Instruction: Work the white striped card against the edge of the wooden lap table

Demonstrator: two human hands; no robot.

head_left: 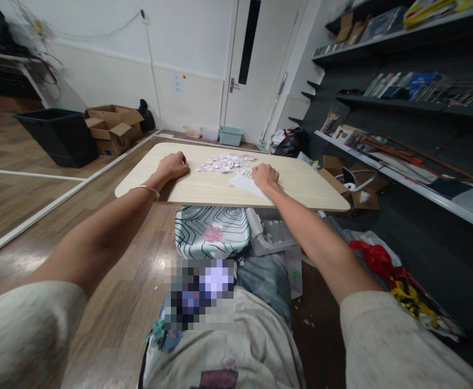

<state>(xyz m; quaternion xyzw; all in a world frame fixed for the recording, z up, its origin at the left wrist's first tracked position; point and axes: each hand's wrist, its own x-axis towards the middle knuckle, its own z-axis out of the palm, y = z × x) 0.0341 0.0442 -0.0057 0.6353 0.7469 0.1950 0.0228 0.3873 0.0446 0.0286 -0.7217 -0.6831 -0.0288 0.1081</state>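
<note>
A low light-wood table [204, 189] stands over my legs. On its far middle lies a heap of small pink-and-white paper pieces [226, 161]. My left hand [173, 165] rests on the table left of the heap, fingers curled into a loose fist, a thin bracelet on the wrist. My right hand [265, 177] lies knuckles up on a white sheet of paper [245, 182] just right of the heap, fingers curled under; whether they hold anything is hidden.
Dark shelves [406, 108] with tools and boxes line the right wall. Cardboard boxes [113, 127] and a black bin [58, 135] stand at the left. A patterned cushion [212, 231] and a clear plastic box [272, 235] sit under the table; bags and scraps litter the floor at the right.
</note>
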